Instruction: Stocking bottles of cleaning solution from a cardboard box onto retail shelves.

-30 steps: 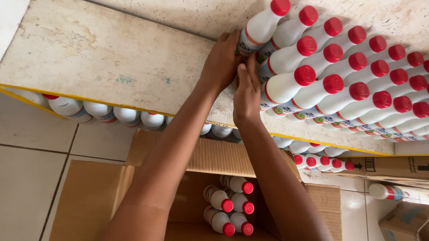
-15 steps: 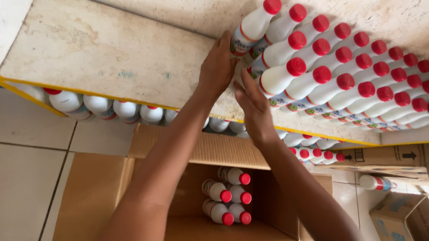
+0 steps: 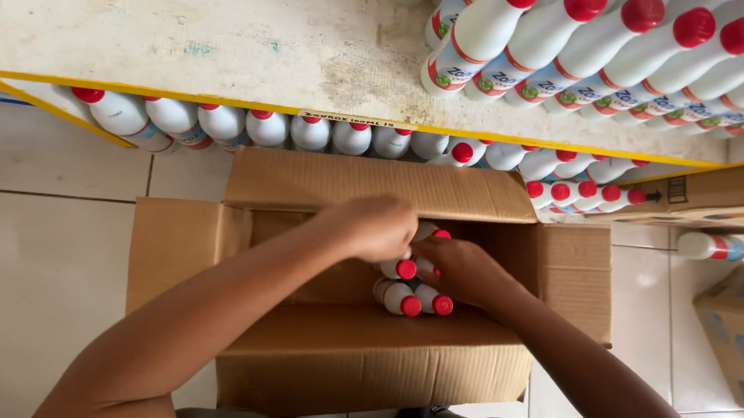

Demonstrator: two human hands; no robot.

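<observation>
Both hands reach into the open cardboard box [image 3: 364, 353]. The left hand [image 3: 375, 226] and right hand [image 3: 462, 269] close over red-capped white bottles [image 3: 410, 300], mostly hiding them; exact grips cannot be made out.

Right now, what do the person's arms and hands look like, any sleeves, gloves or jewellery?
Both arms are bare from the bottom edge of the picture to the fingertips: no sleeves show. The left hand and the right hand wear no gloves, and no watch, bracelet or ring shows on the parts in view. The arms are slim, the fingers curled. Dark olive cloth shows below them at the bottom edge.
</observation>
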